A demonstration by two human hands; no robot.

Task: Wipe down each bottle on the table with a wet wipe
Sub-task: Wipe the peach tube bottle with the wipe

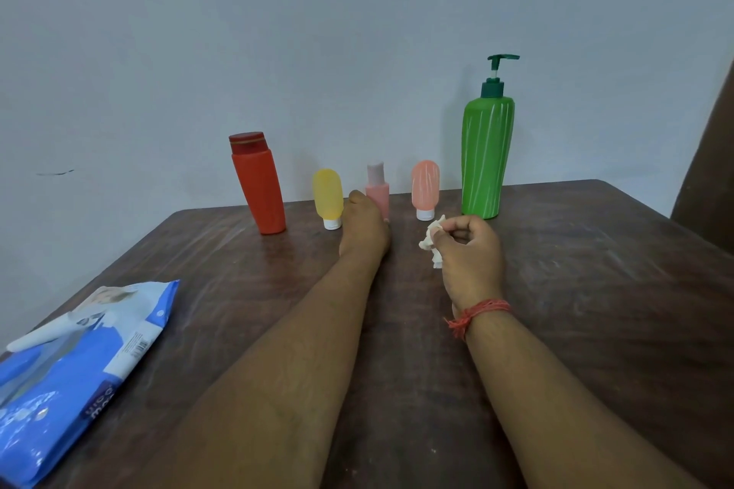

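The fingers of the left hand (363,226) cannot be read: only the back of that hand shows, reaching to the far middle of the desk (595,290) at the small pink bottle (377,189), which it partly hides, so whether it grips or merely touches is unclear. Going left to right: a blue pack of wet wipes (75,365) lies flat at the near left edge, its opening not visible; then the far row stands upright, a red bottle (258,183), a yellow tube (328,198) on its cap, the pink bottle, a coral tube (425,189) on its cap, and a tall green pump bottle (487,155). The right hand (468,254) pinches a crumpled wet wipe (432,240) just right of and nearer than the pink bottle, whose long axis is vertical.
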